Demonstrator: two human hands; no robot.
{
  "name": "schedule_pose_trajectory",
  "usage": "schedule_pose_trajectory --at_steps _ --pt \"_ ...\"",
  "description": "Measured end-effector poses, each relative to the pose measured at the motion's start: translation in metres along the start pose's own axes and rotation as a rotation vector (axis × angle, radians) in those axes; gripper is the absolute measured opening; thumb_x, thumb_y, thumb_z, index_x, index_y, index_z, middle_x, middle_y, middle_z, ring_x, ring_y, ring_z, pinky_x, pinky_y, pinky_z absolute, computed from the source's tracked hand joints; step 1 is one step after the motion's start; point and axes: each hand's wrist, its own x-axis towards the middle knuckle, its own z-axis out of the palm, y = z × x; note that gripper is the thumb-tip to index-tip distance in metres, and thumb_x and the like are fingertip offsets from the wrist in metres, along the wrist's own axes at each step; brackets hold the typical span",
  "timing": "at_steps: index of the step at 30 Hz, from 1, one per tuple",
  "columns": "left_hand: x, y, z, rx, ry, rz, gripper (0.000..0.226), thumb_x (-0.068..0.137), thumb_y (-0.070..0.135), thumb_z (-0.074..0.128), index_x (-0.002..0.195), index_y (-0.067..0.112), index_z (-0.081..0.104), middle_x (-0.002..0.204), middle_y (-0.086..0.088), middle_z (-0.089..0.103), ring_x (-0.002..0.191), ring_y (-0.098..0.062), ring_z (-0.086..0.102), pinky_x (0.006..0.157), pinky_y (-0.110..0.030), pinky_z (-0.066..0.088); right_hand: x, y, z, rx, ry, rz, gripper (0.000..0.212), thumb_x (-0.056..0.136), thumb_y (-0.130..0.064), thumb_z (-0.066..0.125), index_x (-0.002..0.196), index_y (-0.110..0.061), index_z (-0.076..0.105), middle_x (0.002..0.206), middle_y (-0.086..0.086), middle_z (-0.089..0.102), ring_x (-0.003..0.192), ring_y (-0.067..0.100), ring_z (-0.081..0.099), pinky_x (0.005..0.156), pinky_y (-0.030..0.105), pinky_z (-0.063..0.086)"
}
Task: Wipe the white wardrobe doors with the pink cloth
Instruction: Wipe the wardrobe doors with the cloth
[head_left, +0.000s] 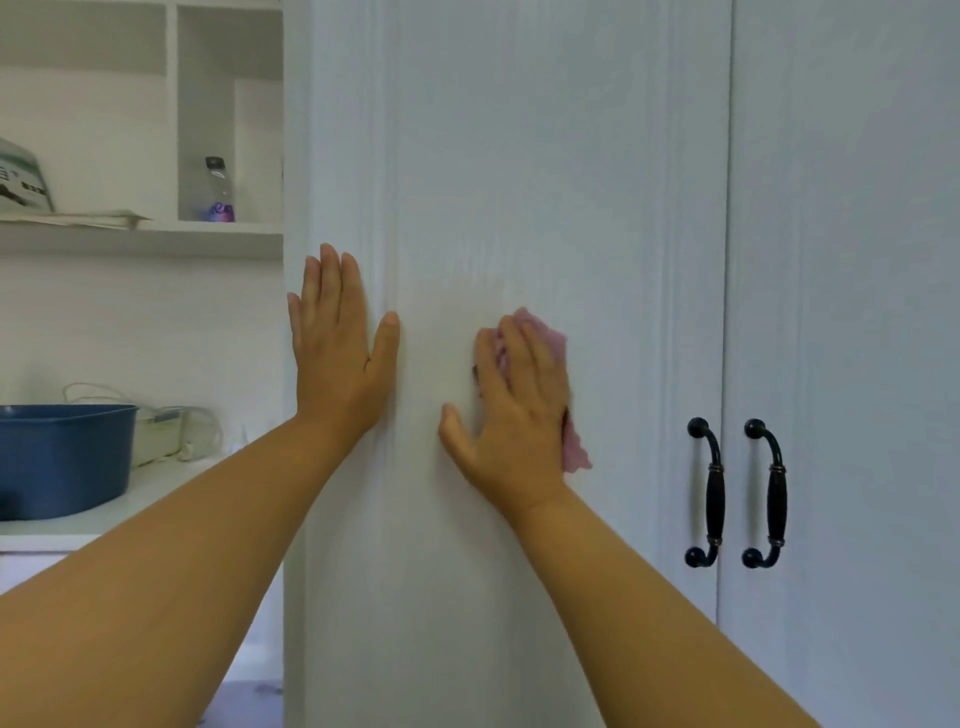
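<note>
Flat right grip (511, 410) presses pink cloth (574, 452) on wardrobe door (519, 182); left grip (340, 348) flat beside; handles (709, 493) near

text: none legible | bag (23, 179) on the shelf, up and left of the left hand (337, 358): dark printed marks on a green-and-white face, too blurred to read | bottle (218, 189) in the cubby above the left hand: purple label at its base, no words made out
</note>
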Motion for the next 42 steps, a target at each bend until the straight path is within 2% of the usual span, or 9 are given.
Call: schedule_pose_trajectory --at_steps 5,8,11,14,21,27,31,38,42 --pt "-0.002 -0.001 0.001 0.004 0.007 0.029 0.073 0.100 0.047 0.016 0.159 0.008 0.000 0.167 -0.009 -0.008 0.153 -0.021 -0.013 0.122 -0.035 -0.014 0.033 0.049 -0.014 -0.210 -0.109 -0.418 0.050 0.096 -0.024 0.046 0.145 -0.015 0.054 0.154 0.014 0.044 0.145 0.033 0.037 0.118 0.061 0.018" --pt "-0.003 -0.001 0.005 0.024 0.032 0.034 0.073 0.099 0.046 0.015 0.159 0.006 0.000 0.167 -0.010 -0.008 0.153 -0.022 -0.013 0.123 -0.038 -0.013 0.083 0.082 -0.033 -0.310 -0.065 -0.130 0.050 0.102 -0.030 0.035 0.152 -0.026 0.043 0.162 0.011 0.030 0.152 0.033 0.021 0.118 0.061 0.000" --pt "-0.004 0.001 0.008 0.000 0.095 0.041 0.070 0.100 0.042 0.015 0.158 0.004 0.007 0.167 -0.013 -0.001 0.154 -0.024 -0.007 0.123 -0.037 -0.013 0.110 0.064 -0.020 -0.235 0.039 0.094 0.053 0.103 -0.029 0.033 0.154 -0.018 0.037 0.164 0.017 0.022 0.153 0.035 0.013 0.123 0.056 0.009" --pt "-0.005 0.000 0.009 -0.134 0.195 0.077 0.063 0.101 0.034 0.021 0.156 0.002 0.023 0.164 -0.017 0.016 0.154 -0.027 0.009 0.124 -0.036 -0.007 0.095 0.015 0.018 -0.117 0.139 -0.095 0.050 0.100 -0.021 0.039 0.146 -0.002 0.048 0.153 0.026 0.041 0.145 0.042 0.034 0.120 0.055 0.020" --pt "-0.018 0.011 0.001 -0.047 0.155 0.107 0.059 0.094 0.025 0.033 0.150 0.008 0.037 0.163 -0.018 0.020 0.153 -0.031 0.013 0.121 -0.053 -0.004 0.002 0.002 0.013 0.069 -0.199 -0.528 0.054 0.096 -0.011 0.056 0.148 -0.001 0.045 0.156 0.017 0.041 0.148 0.031 0.033 0.123 0.050 0.022" --pt "-0.027 0.027 0.019 0.120 0.056 0.290 0.059 0.098 0.025 0.034 0.156 0.013 0.029 0.165 -0.015 0.014 0.154 -0.028 0.010 0.121 -0.058 -0.001 0.055 0.084 -0.036 -0.081 0.040 0.064 0.056 0.105 -0.021 0.036 0.156 -0.003 0.026 0.165 0.016 0.021 0.154 0.028 0.016 0.126 0.045 0.008" --pt "-0.028 0.029 0.032 0.188 0.090 0.267 0.062 0.098 0.026 0.033 0.158 0.015 0.022 0.166 -0.014 0.012 0.154 -0.027 0.007 0.123 -0.051 -0.004 0.045 0.079 -0.029 0.000 0.191 0.213 0.059 0.103 -0.024 0.037 0.154 0.004 0.028 0.162 0.021 0.024 0.152 0.031 0.020 0.126 0.037 0.015" --pt "-0.028 0.028 0.035 0.200 0.120 0.286 0.061 0.100 0.024 0.036 0.158 0.015 0.022 0.165 -0.017 0.015 0.153 -0.031 0.010 0.122 -0.052 -0.002 -0.120 0.080 -0.038 -0.073 0.011 0.168 0.058 0.102 -0.019 0.038 0.152 0.008 0.026 0.161 0.023 0.023 0.153 0.030 0.013 0.124 0.051 0.019" --pt "-0.030 0.027 0.035 0.190 0.125 0.284 0.061 0.100 0.023 0.036 0.158 0.015 0.021 0.165 -0.016 0.013 0.154 -0.030 0.009 0.122 -0.053 -0.002 -0.076 0.086 -0.036 -0.063 0.027 0.165 0.057 0.103 -0.020 0.035 0.153 0.006 0.024 0.161 0.023 0.024 0.153 0.029 0.014 0.126 0.045 0.012"
